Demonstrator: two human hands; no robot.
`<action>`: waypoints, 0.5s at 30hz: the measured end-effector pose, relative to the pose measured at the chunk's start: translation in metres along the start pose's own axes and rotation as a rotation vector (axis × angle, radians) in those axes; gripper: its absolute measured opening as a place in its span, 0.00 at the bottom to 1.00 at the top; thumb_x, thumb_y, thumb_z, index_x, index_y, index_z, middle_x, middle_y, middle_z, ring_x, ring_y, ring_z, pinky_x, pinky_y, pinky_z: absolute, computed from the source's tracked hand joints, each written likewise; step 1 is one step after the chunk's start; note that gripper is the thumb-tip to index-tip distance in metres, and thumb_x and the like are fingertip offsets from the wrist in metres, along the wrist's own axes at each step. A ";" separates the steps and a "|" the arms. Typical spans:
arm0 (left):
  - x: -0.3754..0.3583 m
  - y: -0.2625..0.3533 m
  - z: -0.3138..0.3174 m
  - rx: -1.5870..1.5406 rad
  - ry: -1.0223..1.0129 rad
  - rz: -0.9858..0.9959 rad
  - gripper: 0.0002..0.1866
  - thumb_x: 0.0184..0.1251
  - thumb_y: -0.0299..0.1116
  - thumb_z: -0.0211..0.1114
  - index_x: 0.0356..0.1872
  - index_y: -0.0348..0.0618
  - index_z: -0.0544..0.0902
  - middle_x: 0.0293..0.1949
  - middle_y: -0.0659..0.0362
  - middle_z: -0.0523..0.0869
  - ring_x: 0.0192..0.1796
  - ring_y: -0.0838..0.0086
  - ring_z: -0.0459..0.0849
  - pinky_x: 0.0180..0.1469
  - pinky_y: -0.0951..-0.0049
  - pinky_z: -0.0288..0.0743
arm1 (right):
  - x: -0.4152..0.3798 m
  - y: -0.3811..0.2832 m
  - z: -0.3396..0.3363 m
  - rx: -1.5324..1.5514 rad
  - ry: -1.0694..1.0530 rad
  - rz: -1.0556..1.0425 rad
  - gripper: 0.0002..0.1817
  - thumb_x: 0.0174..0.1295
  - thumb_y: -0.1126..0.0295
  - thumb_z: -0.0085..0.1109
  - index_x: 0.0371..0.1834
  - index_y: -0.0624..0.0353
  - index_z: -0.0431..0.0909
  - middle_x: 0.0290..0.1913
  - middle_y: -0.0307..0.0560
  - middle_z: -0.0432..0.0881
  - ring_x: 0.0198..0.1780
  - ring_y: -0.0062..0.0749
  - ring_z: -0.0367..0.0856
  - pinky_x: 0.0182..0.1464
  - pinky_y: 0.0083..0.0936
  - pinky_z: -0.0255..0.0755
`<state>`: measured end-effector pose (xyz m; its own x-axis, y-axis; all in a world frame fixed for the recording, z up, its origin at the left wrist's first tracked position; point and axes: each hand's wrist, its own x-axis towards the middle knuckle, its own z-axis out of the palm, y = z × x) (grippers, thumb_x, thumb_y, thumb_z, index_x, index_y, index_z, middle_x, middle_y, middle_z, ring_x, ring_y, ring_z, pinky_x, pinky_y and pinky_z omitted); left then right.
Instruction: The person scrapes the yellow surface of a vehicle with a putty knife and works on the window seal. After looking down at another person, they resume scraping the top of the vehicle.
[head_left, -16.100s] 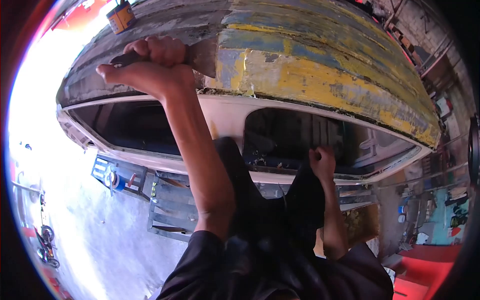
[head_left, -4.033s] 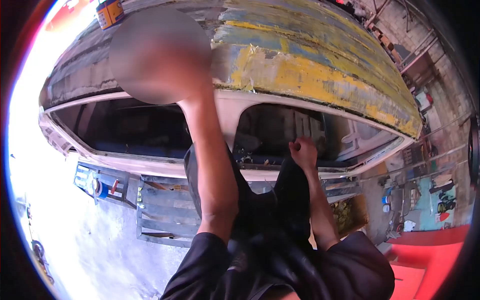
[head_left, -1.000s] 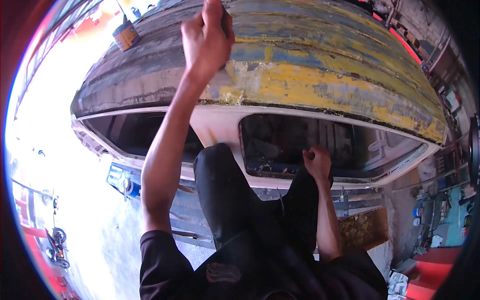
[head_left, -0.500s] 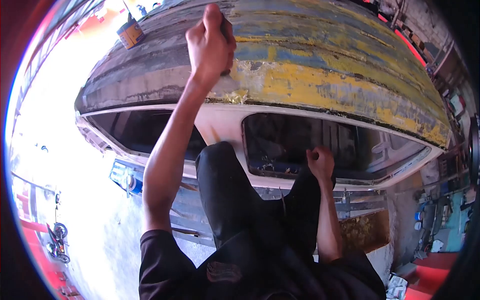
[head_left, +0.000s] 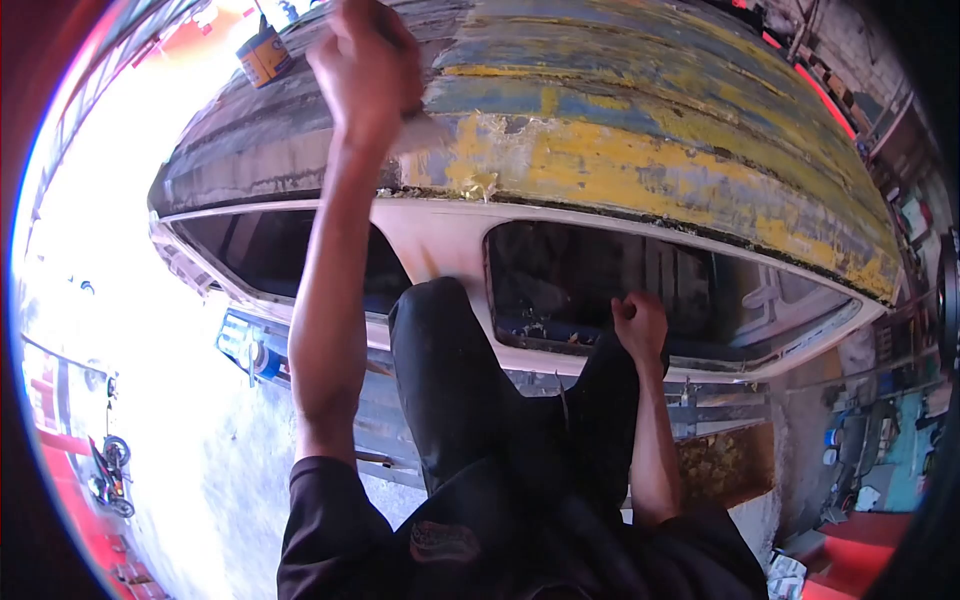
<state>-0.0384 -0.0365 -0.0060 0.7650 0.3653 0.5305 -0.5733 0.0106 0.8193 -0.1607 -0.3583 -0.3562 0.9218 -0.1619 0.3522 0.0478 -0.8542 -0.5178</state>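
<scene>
My left hand (head_left: pixel 368 80) reaches forward over the vehicle roof (head_left: pixel 600 150), its fingers wrapped round the dark handle of a scraper. The scraper's broad blade (head_left: pixel 425 135) lies at the roof's near edge, beside the border between bare greyish metal and flaking yellow paint. Part of the handle is hidden by my fingers. A crumpled, peeled bit of paint (head_left: pixel 480 186) clings to the edge right of the blade. My right hand (head_left: pixel 640 322) rests closed on my right knee, in front of the dark side window (head_left: pixel 590 290), with nothing visible in it.
A paint can (head_left: pixel 263 57) with something upright in it stands at the roof's far left. Below me are slatted planks (head_left: pixel 400 425) and a brown box (head_left: pixel 727 465). A motorcycle (head_left: pixel 112 475) is at the left; assorted items line the right wall.
My left hand has moved left and slightly away with the scraper, exposing more of the roof edge. The right hand stays on the knee.
</scene>
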 end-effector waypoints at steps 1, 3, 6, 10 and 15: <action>-0.005 -0.010 0.001 0.130 0.021 0.037 0.31 0.82 0.62 0.48 0.28 0.45 0.74 0.15 0.61 0.70 0.12 0.77 0.59 0.13 0.71 0.52 | 0.001 0.000 0.000 0.006 0.017 -0.005 0.15 0.60 0.61 0.73 0.23 0.56 0.78 0.29 0.49 0.80 0.40 0.52 0.81 0.42 0.47 0.76; -0.007 -0.010 -0.005 -0.038 -0.066 -0.115 0.29 0.83 0.60 0.47 0.29 0.45 0.76 0.14 0.61 0.70 0.11 0.76 0.59 0.14 0.72 0.51 | 0.004 -0.001 0.003 0.008 0.036 -0.022 0.15 0.60 0.61 0.73 0.23 0.56 0.78 0.29 0.49 0.80 0.40 0.52 0.81 0.42 0.48 0.76; 0.004 -0.004 -0.009 0.077 0.103 0.121 0.29 0.83 0.58 0.46 0.29 0.46 0.76 0.14 0.60 0.70 0.12 0.75 0.60 0.14 0.72 0.52 | 0.001 0.001 0.004 -0.008 0.038 -0.038 0.15 0.60 0.62 0.73 0.23 0.56 0.78 0.29 0.49 0.80 0.40 0.51 0.82 0.41 0.47 0.76; -0.014 -0.014 -0.007 -0.048 -0.066 -0.120 0.31 0.84 0.59 0.46 0.28 0.43 0.77 0.14 0.58 0.71 0.12 0.75 0.64 0.14 0.71 0.55 | 0.001 0.002 0.006 -0.007 0.048 -0.029 0.15 0.59 0.62 0.73 0.24 0.56 0.78 0.29 0.48 0.80 0.40 0.51 0.82 0.40 0.47 0.77; 0.000 0.001 -0.019 -0.099 0.051 -0.038 0.31 0.83 0.61 0.47 0.27 0.44 0.76 0.13 0.59 0.70 0.11 0.75 0.63 0.13 0.70 0.55 | 0.000 -0.003 0.002 -0.015 0.029 -0.014 0.15 0.60 0.61 0.73 0.24 0.56 0.78 0.29 0.49 0.81 0.39 0.51 0.83 0.40 0.46 0.77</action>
<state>-0.0447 -0.0193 -0.0093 0.7725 0.4094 0.4855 -0.5719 0.1163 0.8120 -0.1599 -0.3551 -0.3565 0.9096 -0.1636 0.3819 0.0550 -0.8638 -0.5009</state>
